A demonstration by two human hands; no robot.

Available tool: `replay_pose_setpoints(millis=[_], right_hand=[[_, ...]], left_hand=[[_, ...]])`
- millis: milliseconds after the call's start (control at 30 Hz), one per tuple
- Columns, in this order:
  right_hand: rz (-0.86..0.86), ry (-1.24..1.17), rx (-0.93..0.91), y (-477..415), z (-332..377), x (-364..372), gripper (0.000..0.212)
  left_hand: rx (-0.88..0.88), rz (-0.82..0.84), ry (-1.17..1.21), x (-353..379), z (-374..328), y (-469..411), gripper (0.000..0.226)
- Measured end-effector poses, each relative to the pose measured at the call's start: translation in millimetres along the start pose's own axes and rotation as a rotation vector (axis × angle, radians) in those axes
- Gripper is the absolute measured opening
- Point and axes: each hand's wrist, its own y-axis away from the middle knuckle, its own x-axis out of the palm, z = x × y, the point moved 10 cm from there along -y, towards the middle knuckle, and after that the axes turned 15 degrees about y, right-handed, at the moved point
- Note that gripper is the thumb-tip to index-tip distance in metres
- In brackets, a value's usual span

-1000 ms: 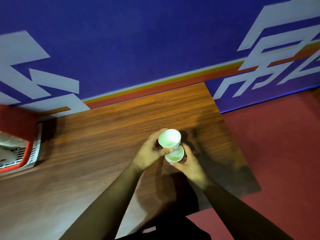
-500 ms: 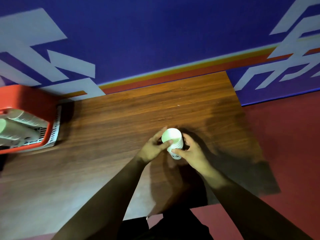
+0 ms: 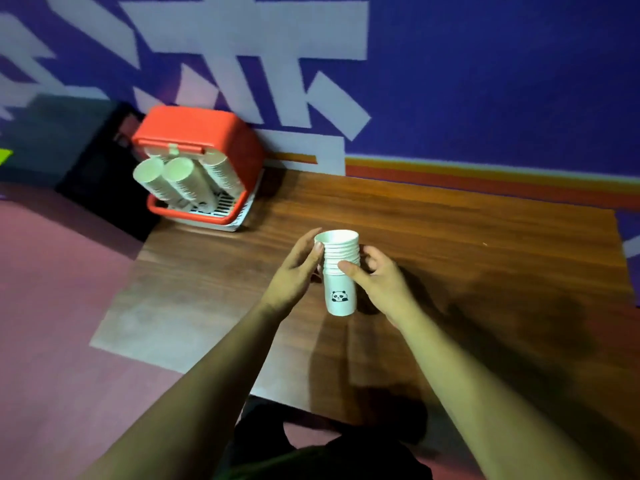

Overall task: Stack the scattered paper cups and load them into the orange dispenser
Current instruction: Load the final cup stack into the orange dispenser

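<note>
A stack of several white paper cups point(image 3: 340, 289), with a small panda print on the lowest cup, stands upright above the wooden table point(image 3: 450, 258). My left hand point(image 3: 298, 271) holds its left side near the rims. My right hand point(image 3: 379, 282) grips its right side, thumb across the front. The orange dispenser point(image 3: 204, 133) stands at the table's far left corner against the wall. Three columns of white cups point(image 3: 180, 185) hang out of it, mouths toward me, over its white grille tray point(image 3: 221, 213).
A purple wall with large white characters and an orange stripe runs behind the table. A dark box point(image 3: 86, 147) sits left of the dispenser. Red floor point(image 3: 52, 306) lies to the left of the table. The table's near edge is close to my body.
The view has swung left, bringing the whole dispenser into sight. The two cups I was fitting together are now one upright stack held higher between both hands.
</note>
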Motion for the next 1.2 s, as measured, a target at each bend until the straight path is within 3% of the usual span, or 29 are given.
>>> replay_pose_setpoints(millis=[233,500,667,800,867,933,1000,1100,1200], right_hand=[[0.126,0.079,-0.021,-29.7,70.0,135.9,0.053],[0.03,0.135,0.0,-71.6,116.0,256.4,0.052],[-0.017,0.123,-0.002,-86.9,133.8,290.5,0.054],[0.074,0.033,0.032,-103.6,142.3,320.6,0.038],[0.135,0.043,0.037,-112.3,147.5,333.3,0.024],[0.146,0.103,0.053,-124.6,152.5,338.5,0.017],[0.01,0.256,0.003,-143.6,165.0,326.6,0.025],[-0.224,0.605,-0.256,-171.5,209.7,315.6,0.033],[-0.239,0.884,-0.46,-194.4,238.3,337.5,0.043]], left_hand=[[0.065,-0.037,0.075,-143.3,-34.0,6.0,0.04],[0.091,0.079,0.039,-275.8,-65.4,-17.3,0.038],[0.053,0.169,0.038,-313.3,-71.1,-28.3,0.057],[0.003,0.27,0.067,-336.0,-66.6,-38.5,0.083],[-0.013,0.258,0.097,-350.5,-64.2,-43.4,0.085],[-0.023,0.234,0.138,-364.5,-63.8,-48.0,0.083],[-0.026,0.217,0.151,-377.9,-61.7,-52.2,0.079],[-0.042,0.158,0.147,-400.5,-54.2,-60.5,0.075],[-0.048,0.12,0.135,-414.9,-47.8,-64.9,0.076]])
